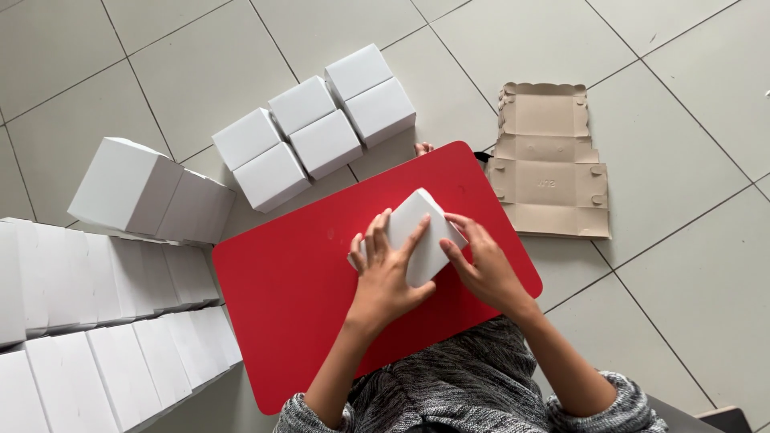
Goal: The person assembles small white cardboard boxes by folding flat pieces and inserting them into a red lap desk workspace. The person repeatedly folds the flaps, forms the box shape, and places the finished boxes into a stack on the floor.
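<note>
At the bottom of the frame the person's lap shows in a grey marled sweater (465,385), both sleeves cut off by the lower edge. Just above it a red board (297,305) with rounded corners serves as the surface, lying slantwise across the middle of the frame on a floor (690,305) of pale square tiles with thin dark joints. On the board, right of centre, sits a small white box (419,232), tilted so one corner points up the frame. The left hand (383,269) lies over the box's near left side with fingers spread flat on its top, and the right hand (481,261) grasps its right edge with fingers curled against the side; the near face of the box is hidden under both hands. A toe (423,148) peeks out past the board's far edge. Along the left edge of the frame, rows of white boxes (112,337) stand packed together, partly cut off by the frame, so their count is unclear. Above them lie two larger white boxes (152,192), tipped on their sides. Further up, in the upper centre, six small white boxes (313,128) stand in two touching rows. In the upper right a flat brown cardboard blank (548,164) with scalloped edges lies unfolded on the tiles, just beside the board; its faint embossed mark is too small to make out.
</note>
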